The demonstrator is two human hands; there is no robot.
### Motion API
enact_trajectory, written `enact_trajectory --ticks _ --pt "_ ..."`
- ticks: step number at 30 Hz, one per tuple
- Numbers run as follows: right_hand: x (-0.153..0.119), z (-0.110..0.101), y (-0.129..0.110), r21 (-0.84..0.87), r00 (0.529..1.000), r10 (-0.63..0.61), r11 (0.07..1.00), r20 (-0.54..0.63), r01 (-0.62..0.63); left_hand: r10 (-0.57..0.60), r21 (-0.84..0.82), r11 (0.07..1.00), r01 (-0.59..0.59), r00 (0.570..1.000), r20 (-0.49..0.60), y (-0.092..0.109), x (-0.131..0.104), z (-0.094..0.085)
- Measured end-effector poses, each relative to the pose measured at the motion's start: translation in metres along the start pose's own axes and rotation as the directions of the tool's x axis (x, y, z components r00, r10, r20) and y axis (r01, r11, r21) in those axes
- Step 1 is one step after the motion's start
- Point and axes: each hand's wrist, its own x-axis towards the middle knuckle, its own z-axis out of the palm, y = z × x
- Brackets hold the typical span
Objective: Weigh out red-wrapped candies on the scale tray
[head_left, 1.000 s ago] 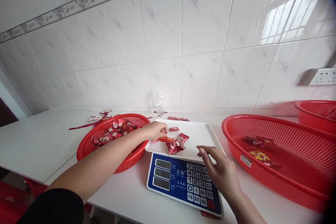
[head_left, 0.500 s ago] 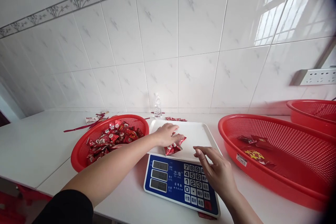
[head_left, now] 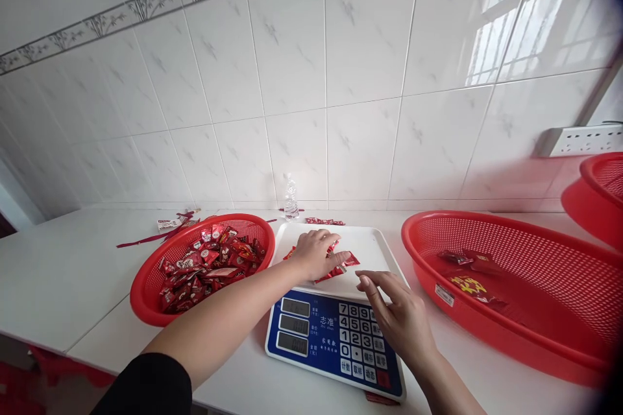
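Note:
My left hand [head_left: 316, 254] is over the white tray [head_left: 372, 243] of a blue digital scale [head_left: 328, 347], its fingers curved over red packets [head_left: 351, 259]. Parts of the packets stick out around the fingers and the thumb; the rest lies under the palm. My right hand [head_left: 396, 311] hovers over the tray's front right corner and the keypad, thumb and forefinger apart, with nothing in it. Left of the scale, a red basket [head_left: 139, 285] holds several small red packets [head_left: 214, 266]. A larger red basket [head_left: 487, 331] at the right holds a few packages [head_left: 470, 282].
A clear bottle [head_left: 291, 198] and a strip of red packets [head_left: 325, 222] are by the tiled wall behind the tray. Another red basket [head_left: 588, 207] is at the far right, below a socket strip [head_left: 581, 141]. Red ribbon [head_left: 146, 238] lies at the back left.
My left hand has moved slightly right, and more red packets show beneath it on the tray. At the far right, the back basket has shifted right and up. My right hand has barely moved.

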Motion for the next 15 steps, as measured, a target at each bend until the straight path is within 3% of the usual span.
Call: enact_trajectory --ticks 4,7,10,15 --pt "0.0 0.0 0.0 -0.009 1.0 0.008 1.0 0.01 -0.008 -0.07 -0.019 0.997 0.074 0.983 0.169 -0.008 0.007 -0.003" --pt "0.0 0.001 0.001 -0.02 1.0 0.005 1.0 0.005 -0.005 -0.034 -0.093 0.994 0.06 0.966 0.257 -0.01 0.014 -0.004" --pt "0.0 0.001 0.002 -0.023 1.0 -0.001 1.0 0.001 0.001 -0.02 -0.138 0.989 0.054 0.972 0.233 -0.014 0.015 -0.008" --pt "-0.001 0.0 0.001 -0.009 1.0 0.001 1.0 -0.003 -0.001 -0.126 -0.225 0.961 0.163 0.977 0.17 -0.033 -0.002 -0.022"
